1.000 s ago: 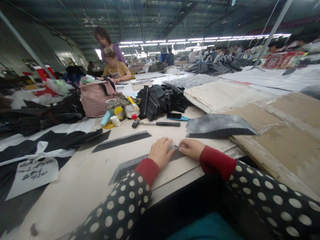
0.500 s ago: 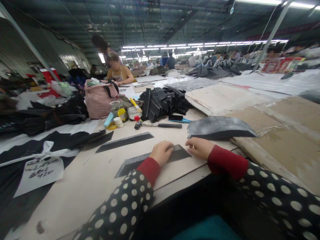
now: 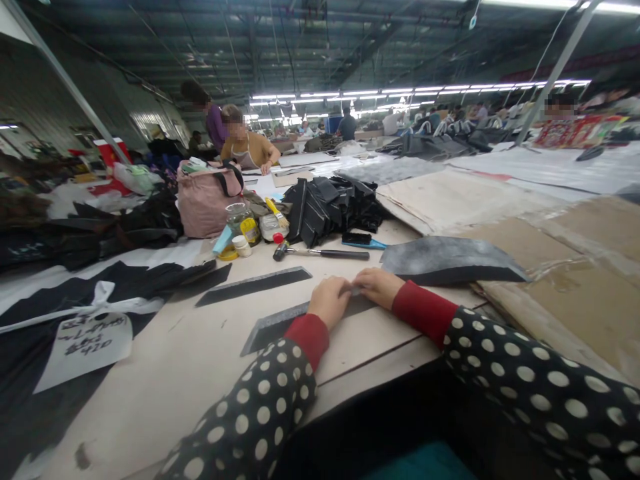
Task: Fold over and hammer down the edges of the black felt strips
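long rows of ceiling tube lights [image 3: 380, 90] glare white far back, while the roof [image 3: 300, 40] above them is dark; the desk [image 3: 200, 347] is evenly, softly lit, with only faint shadows. wide-angle bending stretches the edges and corners, and the distant people [image 3: 430, 120] are small and soft

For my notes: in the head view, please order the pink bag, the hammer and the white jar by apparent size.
1. pink bag
2. hammer
3. white jar
They sit similarly far away.
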Available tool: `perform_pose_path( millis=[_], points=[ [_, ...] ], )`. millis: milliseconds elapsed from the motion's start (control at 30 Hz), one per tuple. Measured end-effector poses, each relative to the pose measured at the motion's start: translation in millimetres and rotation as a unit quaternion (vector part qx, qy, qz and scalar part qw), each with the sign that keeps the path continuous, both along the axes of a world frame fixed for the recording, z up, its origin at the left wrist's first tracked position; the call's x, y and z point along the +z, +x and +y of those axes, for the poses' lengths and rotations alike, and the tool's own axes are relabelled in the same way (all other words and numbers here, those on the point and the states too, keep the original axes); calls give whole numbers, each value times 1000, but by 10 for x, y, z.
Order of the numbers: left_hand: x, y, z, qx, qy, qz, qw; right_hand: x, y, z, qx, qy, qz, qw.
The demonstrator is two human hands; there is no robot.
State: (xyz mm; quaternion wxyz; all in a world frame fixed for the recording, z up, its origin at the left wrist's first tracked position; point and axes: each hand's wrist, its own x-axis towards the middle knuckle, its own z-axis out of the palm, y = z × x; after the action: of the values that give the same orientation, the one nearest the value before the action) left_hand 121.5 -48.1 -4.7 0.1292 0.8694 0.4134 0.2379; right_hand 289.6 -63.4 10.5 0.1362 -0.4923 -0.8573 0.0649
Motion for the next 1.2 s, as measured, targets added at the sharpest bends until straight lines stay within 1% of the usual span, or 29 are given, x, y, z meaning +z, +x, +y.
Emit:
perform_pose_path(
  millis=[133,267,433,600,667,733,833,933,1067,1200],
  points=[
    [-6,-12,3,-8,7,-8,1000,-45,39,-24,-9,21,14,1000],
    [4,-21,4,-14,16,9,1000,-48,8,-76,-23,45,-6,999],
    [58,-27,-45,-25,60,76,995,-26,-58,-142,-32,47,-95,994],
    [130,-11,-132,-48,135,182,973,31,-148,-234,-32,56,-184,981],
    [146,-21,-145,-62,143,197,968,54,-190,-262,-25,66,-208,976],
    [149,-63,-125,-79,124,182,972,69,-226,-281,-20,66,-217,974],
    [139,-190,-39,-102,61,115,986,78,-254,-307,-35,60,-209,976],
    [117,-334,45,-95,6,49,994,85,-241,-324,-60,71,-182,979],
    [82,-390,64,-67,0,13,998,99,-209,-271,-71,80,-160,981],
    [65,-332,40,-38,8,21,999,101,-242,-165,-55,42,-120,990]
  ],
)
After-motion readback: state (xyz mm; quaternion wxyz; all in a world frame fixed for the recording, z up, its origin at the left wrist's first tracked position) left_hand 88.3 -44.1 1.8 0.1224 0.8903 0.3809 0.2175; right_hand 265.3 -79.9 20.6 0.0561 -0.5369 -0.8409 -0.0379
